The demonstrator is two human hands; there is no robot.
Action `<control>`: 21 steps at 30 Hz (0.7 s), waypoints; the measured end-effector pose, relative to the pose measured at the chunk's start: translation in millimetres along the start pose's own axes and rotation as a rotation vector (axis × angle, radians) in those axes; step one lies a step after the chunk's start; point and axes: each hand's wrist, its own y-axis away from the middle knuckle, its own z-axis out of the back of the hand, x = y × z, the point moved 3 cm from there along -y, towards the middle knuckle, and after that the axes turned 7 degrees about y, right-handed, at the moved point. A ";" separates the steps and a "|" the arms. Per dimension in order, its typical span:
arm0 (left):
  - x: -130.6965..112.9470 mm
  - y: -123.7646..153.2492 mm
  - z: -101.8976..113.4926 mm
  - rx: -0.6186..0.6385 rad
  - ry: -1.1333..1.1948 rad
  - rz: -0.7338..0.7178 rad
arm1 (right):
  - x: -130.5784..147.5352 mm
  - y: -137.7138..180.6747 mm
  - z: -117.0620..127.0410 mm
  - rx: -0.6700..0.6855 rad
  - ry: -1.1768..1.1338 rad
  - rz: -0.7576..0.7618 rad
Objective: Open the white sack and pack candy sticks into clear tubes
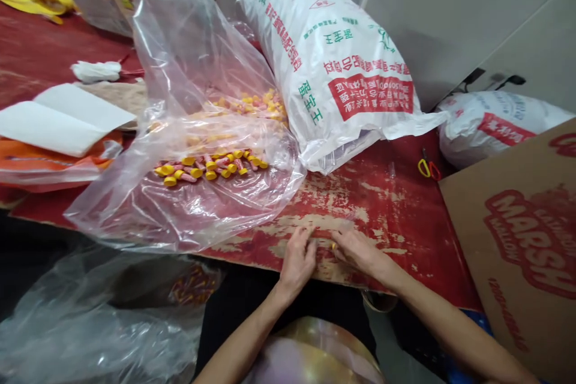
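My left hand [299, 255] is at the front edge of the red table [418, 240], its fingers bent together; whatever they pinch is too small to make out. Close by on the right, my right hand [356, 252] is curled over a small yellow-capped piece [333, 246], mostly hidden by the fingers. A scrap of clear film [345, 225] seems to lie by the right fingertips. Left of my hands, a large clear plastic bag [121, 216] lies spread open with many small pink pieces with yellow caps [210, 166] in it.
A full white printed sack [324, 48] stands behind. At right are scissors [427, 168], another sack [499, 123] and a cardboard box [517, 234]. White paper [67, 117] and an orange packet [49, 159] lie left. Below the table edge hangs more clear plastic [103, 324].
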 end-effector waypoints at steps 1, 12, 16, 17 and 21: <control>0.4 -2.2 5.1 -0.053 -0.020 -0.011 | 0.7 0.4 -1.4 0.026 0.038 -0.014; -5.1 0.7 -5.7 0.015 -0.153 -0.125 | 5.5 -6.2 -6.3 0.062 -0.076 -0.083; -6.8 15.0 -6.4 0.277 -0.250 -0.351 | 32.3 2.4 -9.1 -0.224 -0.386 -0.005; -6.4 17.7 -4.5 0.310 -0.247 -0.380 | 35.3 3.5 -10.3 -0.281 -0.465 -0.006; -6.9 21.3 16.6 0.219 -0.227 -0.353 | -8.6 -4.7 3.4 -0.359 -0.348 -0.147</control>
